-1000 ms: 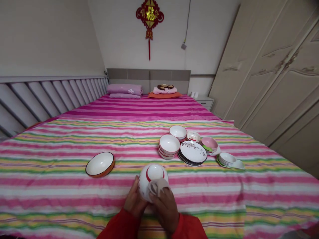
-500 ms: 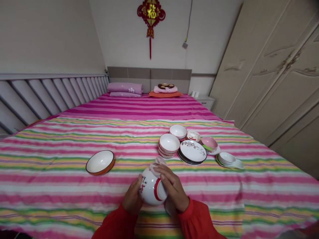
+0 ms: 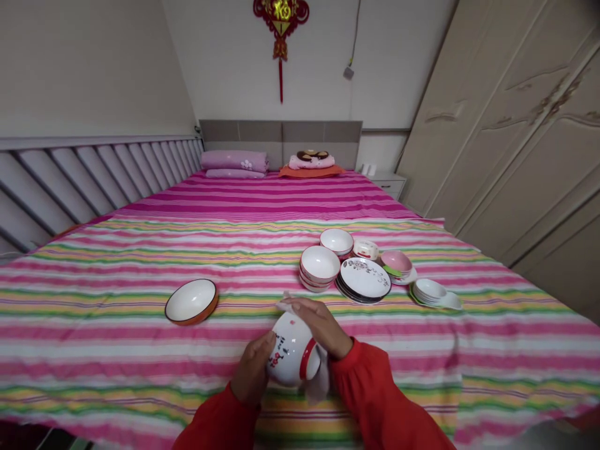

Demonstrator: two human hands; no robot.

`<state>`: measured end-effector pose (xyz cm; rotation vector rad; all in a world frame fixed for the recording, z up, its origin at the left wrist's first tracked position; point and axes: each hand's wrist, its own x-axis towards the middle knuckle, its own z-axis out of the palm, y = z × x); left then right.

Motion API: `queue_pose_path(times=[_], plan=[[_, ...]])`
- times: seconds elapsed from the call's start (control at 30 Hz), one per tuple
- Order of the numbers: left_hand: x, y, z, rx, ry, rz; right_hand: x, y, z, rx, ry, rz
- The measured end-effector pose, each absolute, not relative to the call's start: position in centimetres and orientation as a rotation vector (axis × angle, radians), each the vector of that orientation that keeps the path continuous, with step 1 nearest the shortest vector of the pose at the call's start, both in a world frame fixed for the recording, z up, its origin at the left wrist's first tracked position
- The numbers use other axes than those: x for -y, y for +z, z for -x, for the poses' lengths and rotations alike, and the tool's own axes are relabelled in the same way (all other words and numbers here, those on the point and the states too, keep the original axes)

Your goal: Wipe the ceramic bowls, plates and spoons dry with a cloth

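Note:
I hold a white bowl [image 3: 290,353] with a red foot ring and small red-and-black markings low in the middle of the view, tipped on its side with the base toward the right. My left hand [image 3: 252,374] cups its left side, fingers curled on it. My right hand [image 3: 319,324] lies over the top, pressing a pale cloth [image 3: 287,305] against the bowl; more of the cloth [image 3: 317,386] hangs below. Both sleeves are red.
A striped bedspread [image 3: 117,350] covers the bed. An orange-rimmed bowl [image 3: 191,301] lies to the left. Farther back right are stacked white bowls [image 3: 319,267], another bowl [image 3: 336,241], patterned plates [image 3: 364,279], a pink bowl [image 3: 396,263] and small white dishes [image 3: 431,292]. Wardrobe doors [image 3: 525,137] stand at right.
The bowl has been turned from base-up toward me to lying on its side. My right hand with the cloth moved from the near side over to the far top.

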<state>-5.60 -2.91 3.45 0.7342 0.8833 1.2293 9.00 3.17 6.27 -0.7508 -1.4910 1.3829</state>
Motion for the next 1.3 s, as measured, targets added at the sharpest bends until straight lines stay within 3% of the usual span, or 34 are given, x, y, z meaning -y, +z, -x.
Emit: queue_pose_path(times=[0.07, 0.17, 0.33, 0.47, 0.63, 0.8, 0.97, 1.17, 1.3], plan=[[2.9, 3.8, 5.6, -0.843, 1.272, -0.66, -3.6, 5.4, -9.0, 1.237, 1.589, 0.715], [2.3, 3.8, 5.6, -0.696, 1.268, -0.504, -2.8, 4.1, -8.4, 1.001, 1.513, 0.706], [0.8, 2.2, 5.8, -0.439, 1.162, -0.318, 0.2, 2.3, -6.9, 0.98, 1.099, 0.891], [0.1, 1.2, 6.1, -0.396, 1.189, -0.318, 2.3, 0.7, -6.2, 1.322, 0.695, 1.002], [0.1, 1.4, 6.0, -0.606, 1.176, -0.272, 3.1, -1.3, -5.5, 1.905, -0.023, 0.879], [0.7, 2.1, 5.4, -0.912, 1.41, -0.596, 2.2, 0.7, -4.8, 2.051, -0.212, 0.86], [1.4, 2.4, 5.6, -1.031, 1.375, -0.896, 0.5, 4.6, -5.3, 1.904, 0.129, 0.914], [2.5, 3.4, 6.2, -0.922, 1.247, -0.802, -3.2, 5.6, -7.9, 1.363, 1.252, 0.957], [2.5, 4.2, 6.5, -0.776, 1.24, -0.661, -3.8, 4.2, -9.2, 1.08, 1.626, 0.857]])
